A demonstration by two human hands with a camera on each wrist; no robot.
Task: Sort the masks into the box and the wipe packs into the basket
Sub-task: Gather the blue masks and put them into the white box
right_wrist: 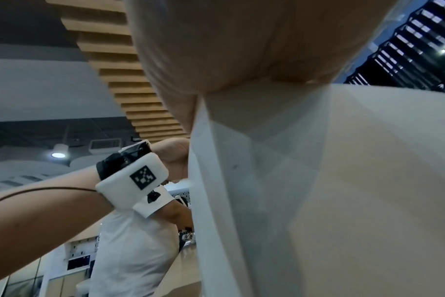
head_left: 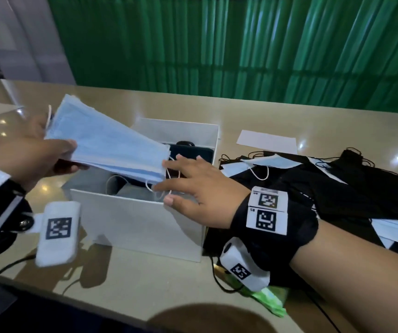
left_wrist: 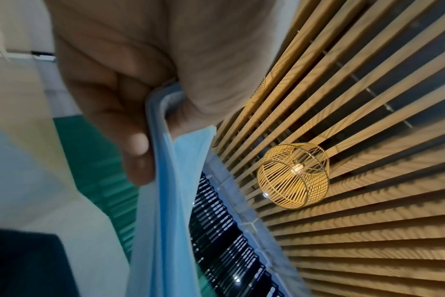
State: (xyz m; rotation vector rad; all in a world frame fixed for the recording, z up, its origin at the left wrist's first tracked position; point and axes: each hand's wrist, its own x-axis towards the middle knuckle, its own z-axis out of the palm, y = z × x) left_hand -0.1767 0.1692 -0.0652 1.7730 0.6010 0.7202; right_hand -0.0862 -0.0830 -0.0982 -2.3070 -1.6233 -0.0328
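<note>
My left hand (head_left: 48, 155) grips a stack of light blue masks (head_left: 106, 143) by its left end, above the open white box (head_left: 140, 219). In the left wrist view the thumb and fingers (left_wrist: 137, 152) pinch the blue masks (left_wrist: 170, 211). My right hand (head_left: 188, 186) hovers with fingers spread over the box's right side, fingertips touching the stack's right end and its white ear loops. Dark masks lie inside the box. A pile of black and white masks (head_left: 325, 186) lies right of the box. A green wipe pack (head_left: 270, 301) peeks out under my right wrist. No basket is in view.
The box stands on a glossy beige table (head_left: 145, 280). A white sheet of paper (head_left: 267, 140) lies behind the mask pile. A green corrugated wall (head_left: 241, 44) runs behind the table. A black cable (head_left: 5, 270) trails from my left wrist along the front edge.
</note>
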